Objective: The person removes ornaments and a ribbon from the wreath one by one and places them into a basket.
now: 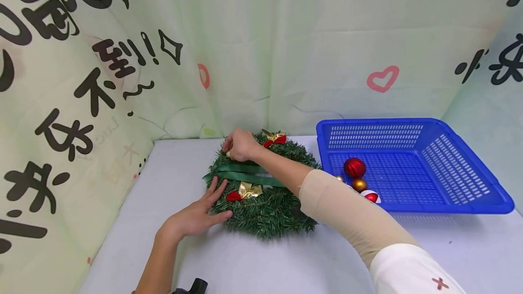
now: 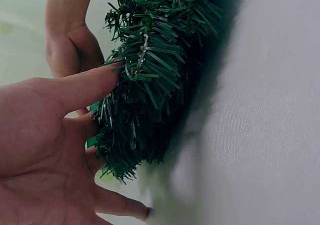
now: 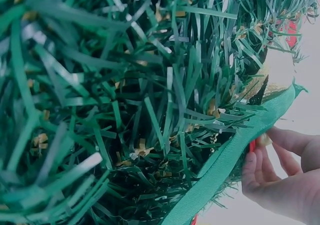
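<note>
A green Christmas wreath (image 1: 265, 214) lies flat on the white table, with a green ribbon (image 1: 245, 176) across it. Gold-and-red bows (image 1: 250, 190) sit at its front and back. My right hand (image 1: 242, 145) reaches over the wreath to its back left edge, where the fingertips pinch a small gold ornament (image 1: 228, 154), mostly covered. In the right wrist view, a bit of red shows beside those fingers (image 3: 260, 172), close to the ribbon (image 3: 220, 170). My left hand (image 1: 202, 216), fingers spread, rests against the wreath's left side; its thumb touches the needles (image 2: 150, 60).
To the right stands a blue plastic basket (image 1: 461, 210). Inside its left part are a red bauble (image 1: 354, 167), a gold bauble (image 1: 359, 184) and a red-and-white bauble (image 1: 372, 196), partly behind my right sleeve (image 1: 347, 208). A printed curtain (image 1: 327, 58) hangs behind the table (image 1: 135, 239).
</note>
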Available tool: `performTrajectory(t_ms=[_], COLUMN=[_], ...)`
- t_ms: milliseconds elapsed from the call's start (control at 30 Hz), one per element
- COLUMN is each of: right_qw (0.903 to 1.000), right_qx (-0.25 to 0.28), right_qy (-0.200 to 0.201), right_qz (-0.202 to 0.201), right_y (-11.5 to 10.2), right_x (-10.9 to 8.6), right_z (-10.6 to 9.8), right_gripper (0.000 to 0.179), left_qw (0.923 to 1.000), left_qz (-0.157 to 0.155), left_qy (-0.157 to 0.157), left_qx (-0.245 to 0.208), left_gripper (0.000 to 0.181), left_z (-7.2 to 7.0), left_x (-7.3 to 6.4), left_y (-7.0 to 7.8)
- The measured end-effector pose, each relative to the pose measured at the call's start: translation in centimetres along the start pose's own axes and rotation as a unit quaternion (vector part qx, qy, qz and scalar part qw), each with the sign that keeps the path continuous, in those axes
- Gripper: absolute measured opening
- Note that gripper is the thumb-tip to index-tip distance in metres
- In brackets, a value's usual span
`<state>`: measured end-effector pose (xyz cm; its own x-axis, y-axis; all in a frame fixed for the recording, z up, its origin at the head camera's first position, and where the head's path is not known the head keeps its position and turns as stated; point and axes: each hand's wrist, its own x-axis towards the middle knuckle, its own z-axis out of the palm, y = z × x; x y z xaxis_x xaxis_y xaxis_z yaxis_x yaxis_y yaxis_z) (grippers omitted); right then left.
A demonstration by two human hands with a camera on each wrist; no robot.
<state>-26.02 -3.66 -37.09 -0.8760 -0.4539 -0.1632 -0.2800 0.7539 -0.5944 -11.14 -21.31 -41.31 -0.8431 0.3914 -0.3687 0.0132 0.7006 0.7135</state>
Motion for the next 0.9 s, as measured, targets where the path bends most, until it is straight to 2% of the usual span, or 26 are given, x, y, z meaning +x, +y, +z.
performTrajectory(t_ms=[533, 900], right_qw=[0.9994, 0.9964], right_qx=[0.018, 0.080], right_qy=[-0.004, -0.008], right_qz=[-0.028, -0.026], right_y=[0.3, 0.7], right_x=[-0.3, -1.1], right_z=[-0.8, -1.6], right_gripper=[0.024, 0.027], left_qw=[1.0000, 1.0000], left_qz=[0.000, 0.003], left_qy=[0.001, -0.001], left_qx=[0.004, 0.001], left_gripper=[0.088, 0.088], left_z=[0.0, -0.1], left_x=[0.1, -0.1], left_y=[0.1, 0.1])
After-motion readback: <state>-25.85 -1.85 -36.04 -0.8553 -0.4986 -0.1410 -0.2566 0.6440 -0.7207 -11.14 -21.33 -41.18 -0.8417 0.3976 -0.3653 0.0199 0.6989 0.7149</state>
